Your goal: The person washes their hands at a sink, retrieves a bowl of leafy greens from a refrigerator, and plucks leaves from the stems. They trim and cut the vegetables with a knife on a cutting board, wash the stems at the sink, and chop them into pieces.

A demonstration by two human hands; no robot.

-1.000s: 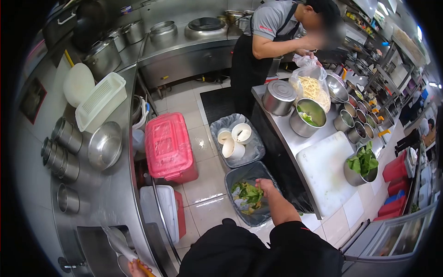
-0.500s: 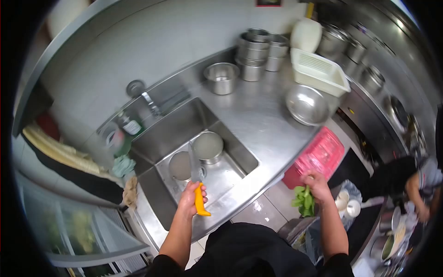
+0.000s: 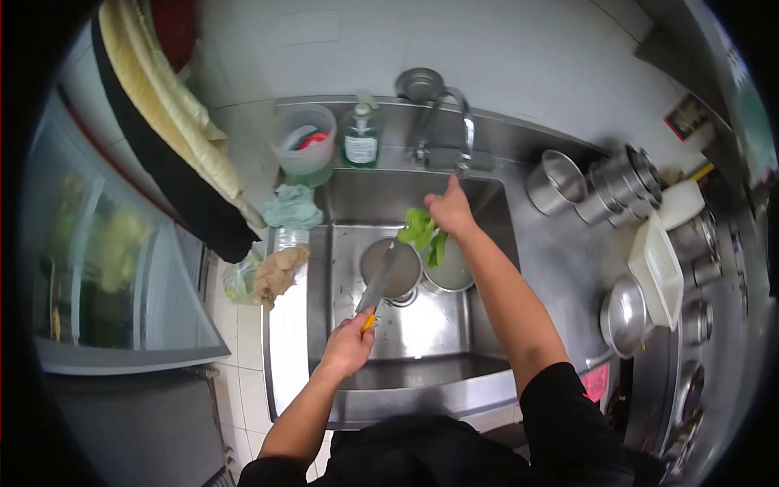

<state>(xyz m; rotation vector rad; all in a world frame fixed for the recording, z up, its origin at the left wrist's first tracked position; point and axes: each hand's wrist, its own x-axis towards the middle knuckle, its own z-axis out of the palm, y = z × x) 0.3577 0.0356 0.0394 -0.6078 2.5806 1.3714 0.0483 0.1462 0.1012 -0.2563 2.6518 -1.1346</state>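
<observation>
My left hand (image 3: pixel 348 346) is closed round the yellow handle of a knife (image 3: pixel 376 286), whose blade points up over the sink (image 3: pixel 422 321). My right hand (image 3: pixel 451 209) holds green leaves (image 3: pixel 419 230) that hang over the basin, and its fingers are just under the spout of the faucet (image 3: pixel 466 134). Two round pots of cloudy liquid stand in the sink: the left pot (image 3: pixel 398 272) lies behind the blade, and the right pot (image 3: pixel 450 268) is partly hidden by the leaves and my right forearm.
Left of the sink are a soap bottle (image 3: pixel 361 138), a plastic tub (image 3: pixel 305 146), a green cloth (image 3: pixel 293 207) and a brown cloth (image 3: pixel 280 275). Metal pots (image 3: pixel 557 182), a metal bowl (image 3: pixel 625 315) and a white basket (image 3: pixel 656 272) stand on the right counter.
The view has turned from the bins and the co-worker to the sink. My right hand has moved with the leaves from over the bin to the faucet. The knife stays in my left hand.
</observation>
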